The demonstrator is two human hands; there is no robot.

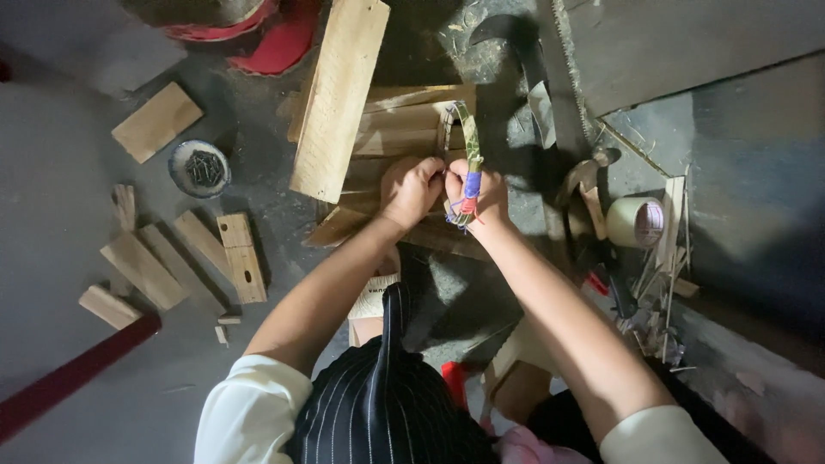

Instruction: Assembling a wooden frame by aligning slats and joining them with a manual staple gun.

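Fingers of left hand (411, 189) curled tight into a fist, knuckles up, pressed against the near end of a thin curved strip (470, 146); exact pinch point hidden behind the knuckles. Fingers of right hand (483, 196) closed around the wrapped end of the same strip, where blue tape (472, 184) and red tape (467, 206) bind it, loose frayed ends sticking out below. Both hands touching, side by side. Strip greenish, arching up and away from the hands over a stack of wooden boards (404, 129). Long pale plank (339, 94) lying tilted across that stack, just left of the hands. Further left on grey floor (51, 215): scattered short wood offcuts (243, 258), small round tin of nails (198, 168). To the right, well apart: roll of pale tape (635, 222), hammer (587, 176), heap of splinters and sticks (657, 301). Dark red pole (69, 378) at lower left.
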